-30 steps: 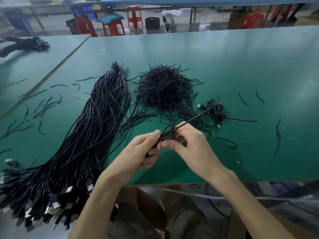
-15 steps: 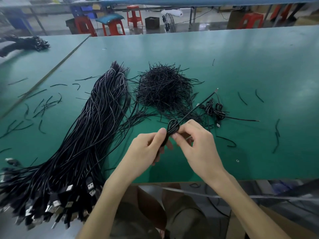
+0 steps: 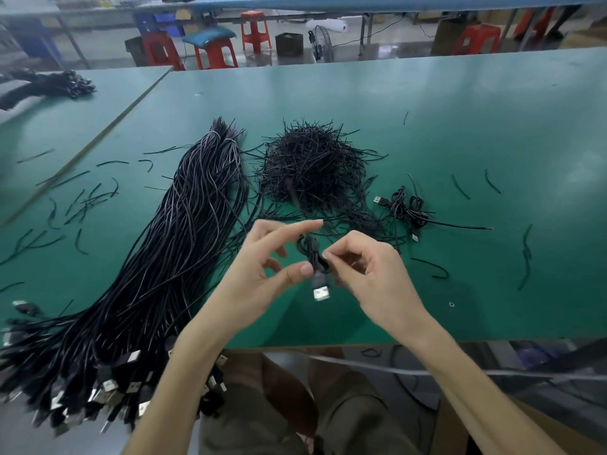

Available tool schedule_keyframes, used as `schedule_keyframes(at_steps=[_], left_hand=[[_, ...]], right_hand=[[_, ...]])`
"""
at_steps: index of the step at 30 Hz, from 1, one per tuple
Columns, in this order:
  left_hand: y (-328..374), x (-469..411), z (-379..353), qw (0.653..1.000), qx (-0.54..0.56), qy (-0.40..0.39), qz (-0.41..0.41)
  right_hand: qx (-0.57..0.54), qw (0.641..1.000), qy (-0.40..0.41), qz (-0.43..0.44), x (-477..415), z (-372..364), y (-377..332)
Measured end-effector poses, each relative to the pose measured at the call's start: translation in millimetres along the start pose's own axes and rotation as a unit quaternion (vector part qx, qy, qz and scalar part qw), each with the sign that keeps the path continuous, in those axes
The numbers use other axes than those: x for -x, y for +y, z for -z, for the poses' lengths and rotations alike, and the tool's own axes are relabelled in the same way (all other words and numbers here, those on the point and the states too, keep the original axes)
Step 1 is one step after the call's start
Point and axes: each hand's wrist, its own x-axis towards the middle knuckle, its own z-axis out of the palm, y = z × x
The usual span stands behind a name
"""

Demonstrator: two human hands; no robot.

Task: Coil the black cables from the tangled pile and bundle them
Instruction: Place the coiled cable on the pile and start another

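The coil hangs upright between both hands above the near tabletop edge, plug down. The right hand pinches its middle; the left hand is loose, thumb just touching it. The heap of short ties lies straight beyond

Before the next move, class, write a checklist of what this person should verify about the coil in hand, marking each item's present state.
1. Right hand pinches coiled cable: ok.
2. Left hand thumb touches the coil: ok.
3. USB plug hangs free below the coil: ok.
4. Coil bound shut: cannot tell, blurred.
5. Finished coils lie on the table, right of the hands: ok.
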Motion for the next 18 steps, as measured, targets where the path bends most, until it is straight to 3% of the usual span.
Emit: schedule_keyframes(at_steps=[4, 12, 15, 18], left_hand=[[-0.9, -4.8, -8.9, 0.995, -0.085, 0.026, -0.041], [11.1, -12.8, -20.0, 0.975, -0.159, 0.145, 0.051], [14.3, -15.6, -22.4, 0.971, -0.155, 0.155, 0.097], [16.6, -17.7, -22.0, 0.974, -0.078, 0.127, 0.173]], right_hand=[[-0.031, 0.999, -0.012, 0.001, -0.7, -1.2, -4.0], [-0.006, 0.999, 0.027, 0.023, -3.2, -9.0, -6.2], [0.107, 0.989, 0.047, 0.093, -2.1, -11.8, -4.4], [0.308, 0.928, 0.062, 0.2, 1.0, -14.5, -2.4]])
